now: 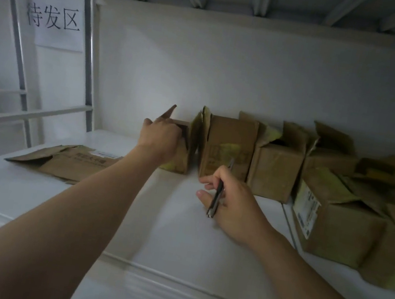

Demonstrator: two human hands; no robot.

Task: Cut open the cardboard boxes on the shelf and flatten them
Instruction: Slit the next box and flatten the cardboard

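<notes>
on the shelf (179, 224), left grip (161, 134) curls over the end box (180, 158) rim; right grip (232, 201) pinches the cutter (215, 201). next, likely: drag it out, cut it open.

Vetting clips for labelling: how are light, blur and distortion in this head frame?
Head view: dim, wall brightest; right-edge boxes shadowed and smeared; wide-angle slants the uprights; left hand gripping a box and right hand holding the cutter read clearly.
</notes>
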